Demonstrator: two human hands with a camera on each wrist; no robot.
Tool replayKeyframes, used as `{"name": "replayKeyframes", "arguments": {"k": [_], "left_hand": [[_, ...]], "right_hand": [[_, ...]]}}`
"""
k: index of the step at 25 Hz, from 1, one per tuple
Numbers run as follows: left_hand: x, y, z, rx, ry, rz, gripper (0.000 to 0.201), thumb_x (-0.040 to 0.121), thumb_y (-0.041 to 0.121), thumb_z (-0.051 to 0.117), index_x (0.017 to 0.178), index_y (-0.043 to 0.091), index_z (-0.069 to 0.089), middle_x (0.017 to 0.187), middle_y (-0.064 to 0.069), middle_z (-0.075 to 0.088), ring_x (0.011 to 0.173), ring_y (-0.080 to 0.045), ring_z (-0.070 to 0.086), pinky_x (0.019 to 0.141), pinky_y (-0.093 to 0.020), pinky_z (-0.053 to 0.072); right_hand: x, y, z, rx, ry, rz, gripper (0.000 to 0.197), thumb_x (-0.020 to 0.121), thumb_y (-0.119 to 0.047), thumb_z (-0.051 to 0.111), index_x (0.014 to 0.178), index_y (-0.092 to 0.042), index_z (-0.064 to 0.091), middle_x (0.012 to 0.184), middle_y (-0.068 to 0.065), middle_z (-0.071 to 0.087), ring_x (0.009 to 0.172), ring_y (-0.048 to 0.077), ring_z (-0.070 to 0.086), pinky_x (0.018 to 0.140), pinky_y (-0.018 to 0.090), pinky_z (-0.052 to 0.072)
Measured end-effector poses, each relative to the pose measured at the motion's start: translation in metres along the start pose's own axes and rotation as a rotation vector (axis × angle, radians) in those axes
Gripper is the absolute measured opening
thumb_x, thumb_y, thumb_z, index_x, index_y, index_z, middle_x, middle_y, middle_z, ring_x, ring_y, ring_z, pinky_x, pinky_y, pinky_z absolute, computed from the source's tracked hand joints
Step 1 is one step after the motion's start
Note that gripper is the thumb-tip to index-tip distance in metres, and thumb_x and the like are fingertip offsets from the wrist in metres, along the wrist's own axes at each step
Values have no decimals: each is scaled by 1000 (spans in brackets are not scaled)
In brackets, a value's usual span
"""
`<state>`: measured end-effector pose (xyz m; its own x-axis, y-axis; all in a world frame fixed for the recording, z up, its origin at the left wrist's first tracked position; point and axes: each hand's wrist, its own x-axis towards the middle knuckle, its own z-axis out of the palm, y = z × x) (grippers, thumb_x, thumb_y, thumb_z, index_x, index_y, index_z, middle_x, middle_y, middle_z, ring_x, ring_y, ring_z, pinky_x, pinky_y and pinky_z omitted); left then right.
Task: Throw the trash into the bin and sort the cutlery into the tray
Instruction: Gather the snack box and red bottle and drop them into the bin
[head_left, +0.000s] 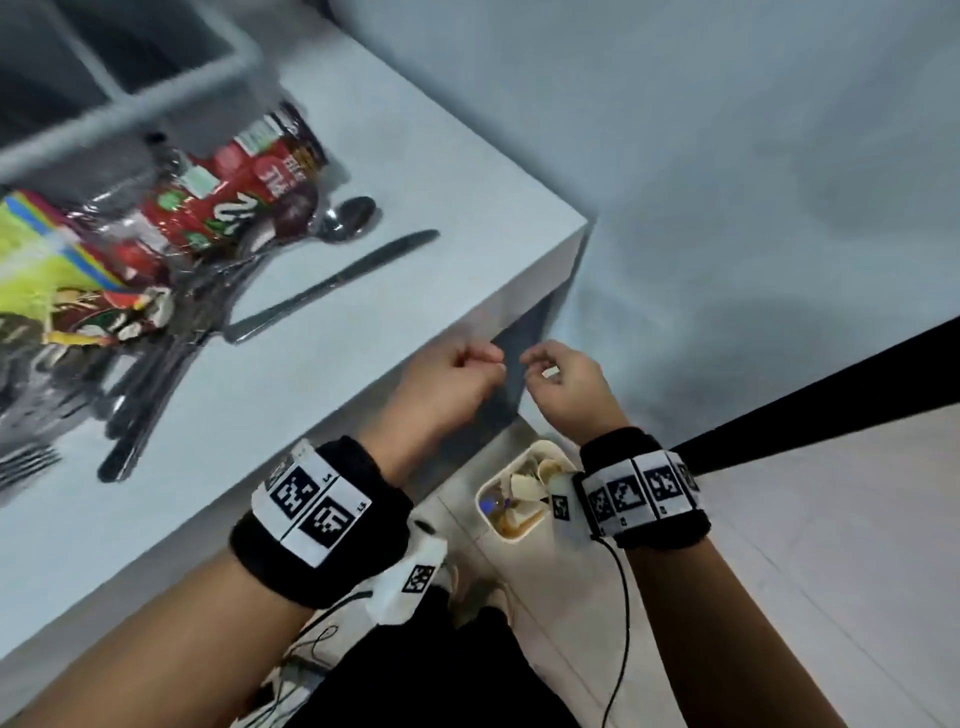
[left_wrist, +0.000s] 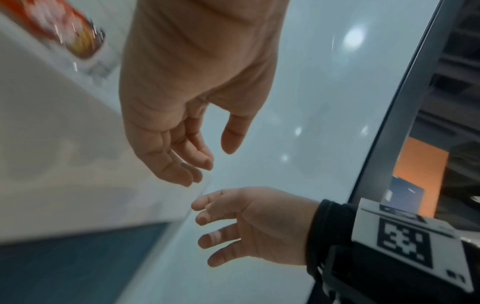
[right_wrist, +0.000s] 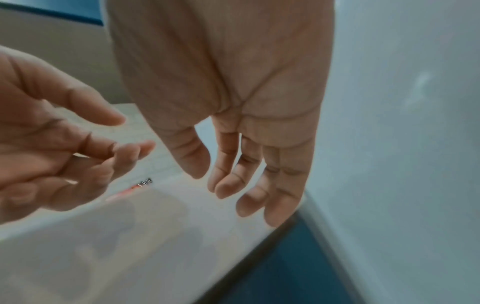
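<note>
Both hands, left hand (head_left: 457, 374) and right hand (head_left: 563, 382), hang loosely curled and empty off the white worktop's (head_left: 322, 364) near corner above the cream floor bin (head_left: 485, 499), likely between trips, while crinkled red wrappers (head_left: 244, 192) and steel knife (head_left: 332, 286) wait toward the far edge by the grey tray (head_left: 124, 98).

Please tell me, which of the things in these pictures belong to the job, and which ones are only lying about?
Belong to the job:
- red wrapper and yellow-green wrapper, trash on the table
- spoon, knife, dark cutlery pile
- grey tray
- bin on the floor
- left hand and right hand, both holding nothing

Only lying about:
- cable
- black strip
</note>
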<state>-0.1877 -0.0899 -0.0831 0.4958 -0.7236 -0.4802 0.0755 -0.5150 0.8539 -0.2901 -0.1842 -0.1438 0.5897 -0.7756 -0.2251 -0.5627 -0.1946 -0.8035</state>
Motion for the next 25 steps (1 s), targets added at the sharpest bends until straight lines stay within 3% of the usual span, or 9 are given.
{"name": "replayKeyframes", "arguments": {"k": [3, 5, 8, 11, 13, 15, 18, 21, 25], "left_hand": [[-31, 35, -43, -47, 135, 71, 16, 86, 14, 57, 77, 28, 59, 75, 6, 58, 69, -11, 55, 57, -23, 43], [-47, 47, -70, -77, 198, 104, 15, 86, 16, 58, 78, 28, 60, 78, 8, 59, 71, -10, 56, 59, -23, 44], [-66, 50, -112, -62, 354, 168, 14, 85, 15, 59, 77, 26, 60, 75, 7, 58, 69, -10, 55, 57, -21, 42], [-73, 39, -154, 130, 514, 173, 8, 83, 18, 61, 90, 20, 65, 78, 5, 62, 80, -16, 60, 70, -23, 43], [-72, 30, -180, 315, 588, 143, 21, 83, 21, 61, 103, 17, 66, 91, 2, 64, 88, -18, 60, 78, -22, 42], [-67, 21, -203, 449, 641, 92, 31, 82, 24, 62, 111, 17, 64, 109, -3, 65, 97, -21, 61, 85, -26, 45], [-52, 7, -236, 576, 669, -24, 46, 80, 28, 63, 124, 19, 55, 130, -11, 50, 109, -30, 58, 97, -37, 47], [-34, -1, -260, 672, 635, -101, 51, 78, 26, 65, 126, 17, 51, 134, -12, 42, 112, -31, 56, 99, -42, 47], [-14, -4, -274, 799, 573, -196, 58, 76, 26, 67, 130, 17, 47, 134, -10, 44, 114, -30, 56, 90, -39, 51]], "right_hand": [[12, -68, -7, -58, -69, -175, 24, 87, -6, 50, 105, -7, 65, 91, 3, 60, 74, 12, 53, 59, 7, 39], [19, -102, -3, -84, -82, -264, 23, 87, -9, 50, 104, -9, 65, 90, -1, 58, 73, 14, 51, 63, 16, 39], [27, -145, 11, -92, -122, -382, 22, 87, -8, 52, 104, -7, 65, 92, -1, 58, 74, 15, 52, 71, 20, 40], [39, -180, 35, -97, -94, -391, 20, 86, -9, 54, 102, -5, 66, 94, 3, 61, 85, 17, 55, 78, 21, 41], [51, -200, 55, -114, -110, -375, 18, 85, -10, 55, 98, -7, 66, 97, 10, 66, 88, 21, 58, 80, 25, 45], [62, -214, 73, -170, -117, -383, 17, 85, -9, 57, 100, -8, 65, 107, 13, 62, 93, 24, 58, 84, 26, 46], [81, -231, 94, -372, -81, -477, 30, 83, -11, 58, 113, -11, 61, 127, 14, 49, 117, 32, 49, 103, 35, 42], [94, -243, 105, -617, -46, -552, 43, 82, -11, 57, 125, -14, 53, 138, 11, 41, 127, 32, 37, 105, 41, 40], [107, -253, 111, -868, -39, -625, 62, 77, -22, 67, 135, -22, 42, 151, 5, 29, 139, 29, 24, 108, 48, 36]]}}
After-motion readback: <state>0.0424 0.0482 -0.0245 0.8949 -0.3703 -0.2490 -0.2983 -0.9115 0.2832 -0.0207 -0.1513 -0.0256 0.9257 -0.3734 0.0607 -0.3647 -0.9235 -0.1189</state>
